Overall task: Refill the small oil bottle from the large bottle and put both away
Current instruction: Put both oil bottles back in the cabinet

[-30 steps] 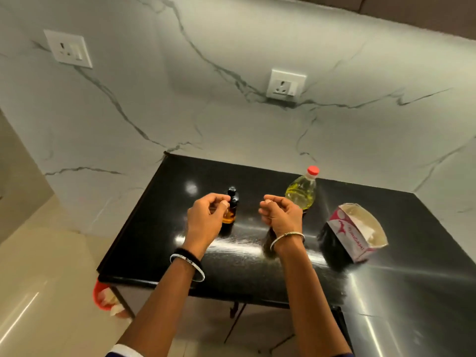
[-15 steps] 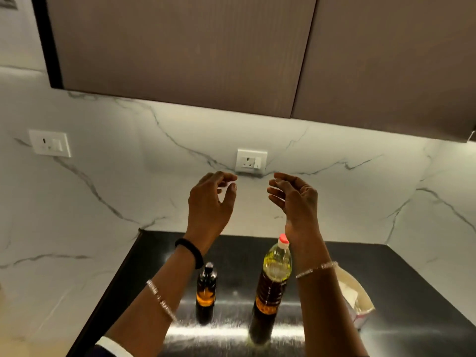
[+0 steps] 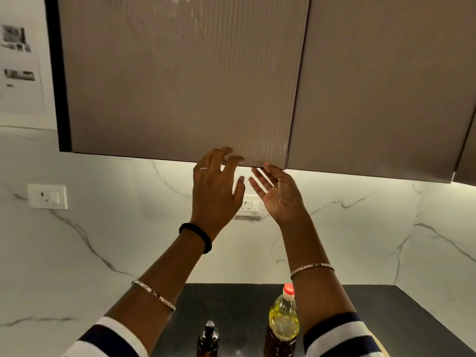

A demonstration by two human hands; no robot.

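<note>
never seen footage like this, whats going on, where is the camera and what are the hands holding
No machine: a person wears a camera on the head, so the one view looks over their own arms. Nothing is held. The left hand has fingertips at the lower edge of the ribbed brown cabinet door; the right hand is open just below. On the black counter stand a small dark brown bottle with a black top and a large clear bottle of yellow oil, red-capped.

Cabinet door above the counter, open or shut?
Shut. The cabinet door lies flush with the neighbouring door, no interior showing; left hand and right hand reach its bottom edge.
</note>
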